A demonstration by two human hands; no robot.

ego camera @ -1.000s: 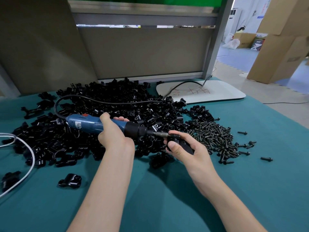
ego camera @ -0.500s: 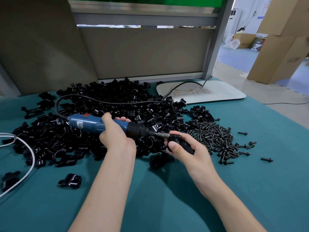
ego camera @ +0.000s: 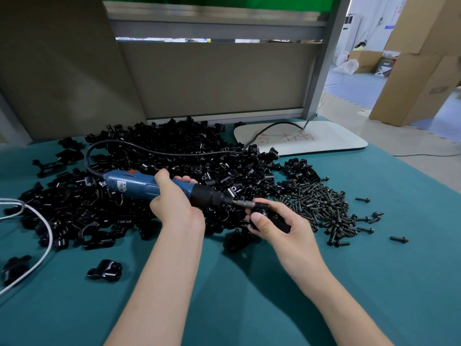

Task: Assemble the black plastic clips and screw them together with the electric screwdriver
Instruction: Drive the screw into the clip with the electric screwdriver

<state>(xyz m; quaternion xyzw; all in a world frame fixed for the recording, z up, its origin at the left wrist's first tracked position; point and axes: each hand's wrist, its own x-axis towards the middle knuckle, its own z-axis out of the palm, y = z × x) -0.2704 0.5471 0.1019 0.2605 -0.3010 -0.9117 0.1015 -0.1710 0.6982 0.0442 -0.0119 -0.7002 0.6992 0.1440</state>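
Observation:
My left hand (ego camera: 174, 203) grips the blue electric screwdriver (ego camera: 134, 187) around its body, lying almost level and pointing right. Its metal bit (ego camera: 243, 203) meets a black plastic clip (ego camera: 273, 216) that my right hand (ego camera: 282, 228) holds, thumb on top, just above the green table. A large heap of black clips (ego camera: 174, 156) lies behind both hands. To the right of my right hand sits a pile of black screws (ego camera: 321, 206).
The screwdriver's black cord (ego camera: 159, 152) loops over the heap toward a white board (ego camera: 299, 141) at the back. A white cable (ego camera: 42, 223) curves at the left edge. Single clips (ego camera: 106, 270) and loose screws (ego camera: 399, 238) lie on the green cloth (ego camera: 249, 295). A partition wall stands behind.
The screwdriver and my left hand have shifted slightly to the right, toward the clip. My right hand keeps the clip in the same place.

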